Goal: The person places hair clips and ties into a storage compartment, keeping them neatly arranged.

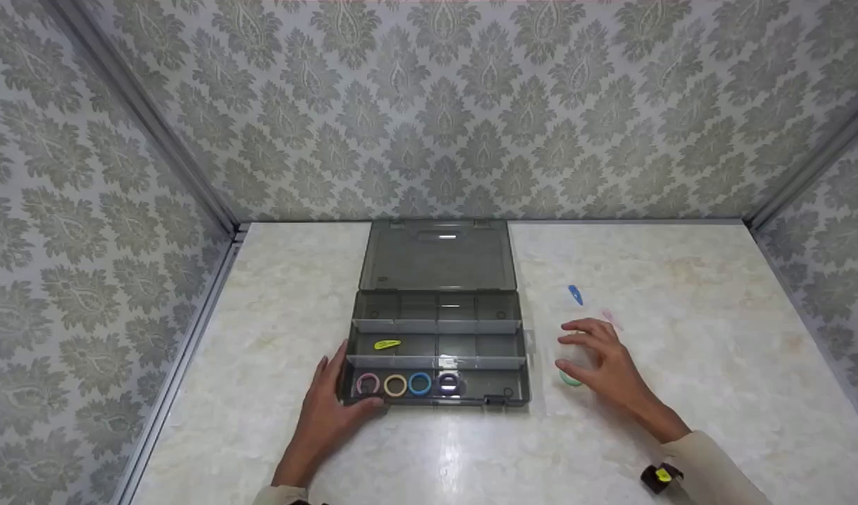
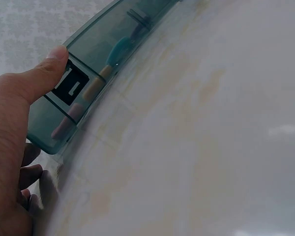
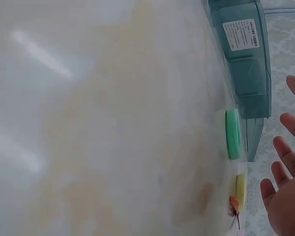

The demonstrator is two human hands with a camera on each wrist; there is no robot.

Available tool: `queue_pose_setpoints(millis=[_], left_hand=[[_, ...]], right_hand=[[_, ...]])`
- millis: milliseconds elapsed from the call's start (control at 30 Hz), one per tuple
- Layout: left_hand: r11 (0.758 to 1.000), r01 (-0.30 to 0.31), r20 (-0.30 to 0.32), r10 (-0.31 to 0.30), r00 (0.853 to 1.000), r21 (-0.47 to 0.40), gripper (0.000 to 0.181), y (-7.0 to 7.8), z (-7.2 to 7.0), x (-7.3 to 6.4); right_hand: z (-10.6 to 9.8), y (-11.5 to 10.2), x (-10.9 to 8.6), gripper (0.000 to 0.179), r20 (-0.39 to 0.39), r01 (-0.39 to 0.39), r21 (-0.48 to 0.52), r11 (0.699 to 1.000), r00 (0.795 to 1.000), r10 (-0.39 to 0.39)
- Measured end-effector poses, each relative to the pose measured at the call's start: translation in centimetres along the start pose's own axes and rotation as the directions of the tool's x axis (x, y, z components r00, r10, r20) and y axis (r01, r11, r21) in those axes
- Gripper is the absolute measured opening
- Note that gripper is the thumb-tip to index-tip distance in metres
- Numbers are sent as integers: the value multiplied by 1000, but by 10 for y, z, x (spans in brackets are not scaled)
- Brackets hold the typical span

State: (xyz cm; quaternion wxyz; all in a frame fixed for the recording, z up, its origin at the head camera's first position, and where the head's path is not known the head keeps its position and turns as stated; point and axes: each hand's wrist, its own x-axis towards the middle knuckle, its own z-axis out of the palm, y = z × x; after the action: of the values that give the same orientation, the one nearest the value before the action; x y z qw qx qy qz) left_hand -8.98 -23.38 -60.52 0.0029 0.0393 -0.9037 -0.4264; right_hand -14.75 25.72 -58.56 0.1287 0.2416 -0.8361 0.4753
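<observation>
left hand (image 1: 328, 412) grasps the box (image 1: 482, 384) at its front left corner, thumb on the front wall; the hold appears adequate against sliding. right hand (image 1: 606, 366) is released, fingers parted, over the green ring (image 1: 570, 379), which lies on the table (image 1: 688, 315) near the box's right side. recommended: pinch the ring's band between thumb and forefinger, lift it clear of the wall, and lower it flat to the right of the dark ring (image 1: 448, 382), without nudging that one.
</observation>
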Motion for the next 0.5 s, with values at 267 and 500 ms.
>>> queue_pose_setpoints(millis=[267, 500], left_hand=[[1000, -2, 3, 2, 1000, 3, 125, 1, 0, 0], [1000, -10, 0, 10, 1000, 7, 125, -1, 0, 1]], right_hand=[[-11, 14, -21, 37, -36, -23, 14, 1000, 999, 24], [-12, 23, -31, 39, -21, -34, -100, 994, 999, 32]])
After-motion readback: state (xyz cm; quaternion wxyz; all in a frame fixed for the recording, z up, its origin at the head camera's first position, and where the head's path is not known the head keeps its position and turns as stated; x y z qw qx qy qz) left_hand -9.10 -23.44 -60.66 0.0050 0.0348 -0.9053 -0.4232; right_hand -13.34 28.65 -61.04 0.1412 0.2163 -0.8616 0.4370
